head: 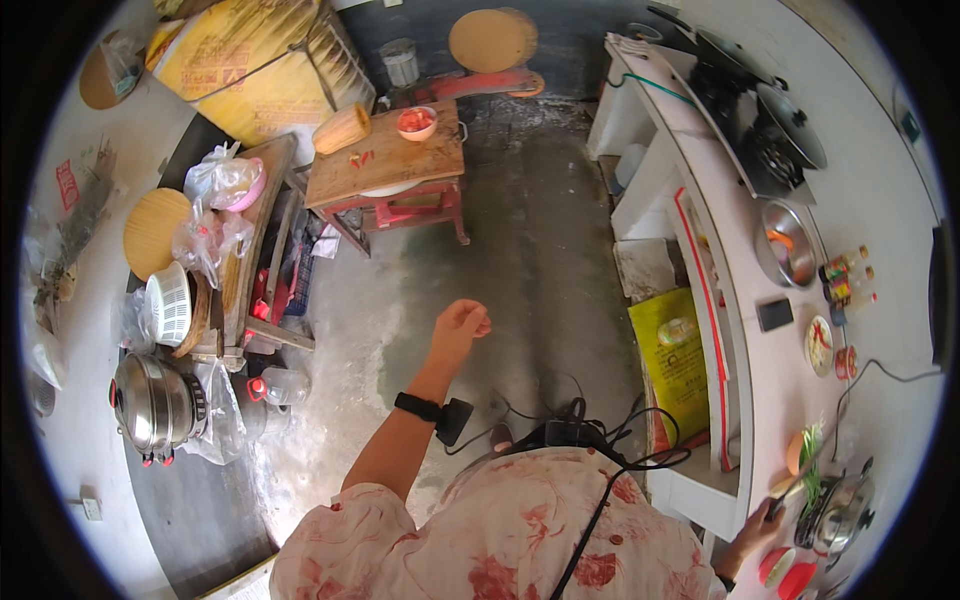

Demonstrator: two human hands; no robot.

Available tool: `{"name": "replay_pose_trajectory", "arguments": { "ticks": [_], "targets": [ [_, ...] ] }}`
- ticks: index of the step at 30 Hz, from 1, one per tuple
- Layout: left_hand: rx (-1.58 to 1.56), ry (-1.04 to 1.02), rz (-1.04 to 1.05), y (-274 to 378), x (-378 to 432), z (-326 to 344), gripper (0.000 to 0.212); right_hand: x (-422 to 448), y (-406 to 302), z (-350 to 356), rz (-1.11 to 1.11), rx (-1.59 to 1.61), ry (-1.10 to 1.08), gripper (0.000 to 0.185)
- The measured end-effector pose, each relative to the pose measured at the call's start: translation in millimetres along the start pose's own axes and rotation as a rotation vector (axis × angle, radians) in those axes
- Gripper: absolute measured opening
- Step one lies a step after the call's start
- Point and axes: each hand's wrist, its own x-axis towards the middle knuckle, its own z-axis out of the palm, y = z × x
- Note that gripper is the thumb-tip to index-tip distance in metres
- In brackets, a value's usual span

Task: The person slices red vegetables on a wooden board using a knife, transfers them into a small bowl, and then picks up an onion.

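My left hand (459, 330) hangs over the concrete floor in front of me, fingers curled, with nothing visible in it. Low at the right, my right hand (759, 529) grips the dark handle of a knife (796, 480) by the counter edge. The blade points up beside green onions (811, 465). A lidded steel pot (844, 517) stands just right of the hand, and red bowls (796, 580) lie below it. Farther along the counter are a plate of pale food with red strips (819, 345), a dark flat object (775, 315) and a steel bowl (786, 244).
A wooden table (390, 161) holds a cut squash (342, 129) and a bowl of red pieces (417, 123). At left are a wooden bench (259, 217), plastic bags and a steel steamer (154, 409). Woks (787, 126) sit on the gas stove. Black cables (637, 442) loop near my waist.
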Motion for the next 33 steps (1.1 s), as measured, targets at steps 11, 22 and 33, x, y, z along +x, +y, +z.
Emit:
{"name": "replay_pose_trajectory", "arguments": {
  "ticks": [11,22,33],
  "targets": [
    [0.08,0.363,0.03,46.5,62.6,-121.1,0.014,35.0,-218.6,326.5,-0.288,0.261,-0.597,0.016],
    [0.029,0.422,-0.096,109.0,156.6,-172.3,0.023,40.6,-468.8,535.1,-0.913,0.429,-0.841,0.02],
    [-0.65,-0.092,-0.218,123.2,347.2,-222.4,0.042,-77.8,-692.0,645.3,-1.555,0.326,-1.259,0.026]
  ]
}}
